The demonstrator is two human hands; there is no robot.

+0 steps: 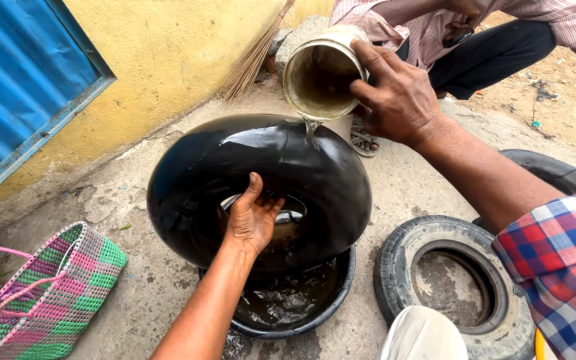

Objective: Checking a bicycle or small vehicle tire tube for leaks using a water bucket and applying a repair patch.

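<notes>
The left hand [253, 217] reaches through the middle hole of a wet, glossy black inflated rubber inner tube [261, 183], its fingers spread and palm pressed flat against the inner wall — open, propping rather than clasping. The tube stands tilted on edge, its lower part resting in a shallow round black basin [331, 303] of murky water that sits on the rough concrete ground [141, 280].

The right hand [395, 97] is closed around the side of a dented round metal can [320, 73], holding it tipped mouth-down above the top of the tube. A thin stream of water [311, 127] falls from the can's rim onto the tube's upper curve. The right forearm runs back to a rolled sleeve in a red, blue and white check [558, 260].

Just to the right of the basin lies a worn black rubber tyre [395, 280] flat on the ground, with the edge of a second black tyre [555, 175] behind it. At lower left sits a woven plastic basket in pink and green [55, 293], well apart from the basin. A bundle of thin brown broom sticks [251, 63] leans on the yellow plastered wall [181, 53], beside a blue corrugated metal door [21, 87]. Beyond the can another person crouches — striped pink shirt [421, 27], dark trousers [495, 53] — near the tube but not touching it.
</notes>
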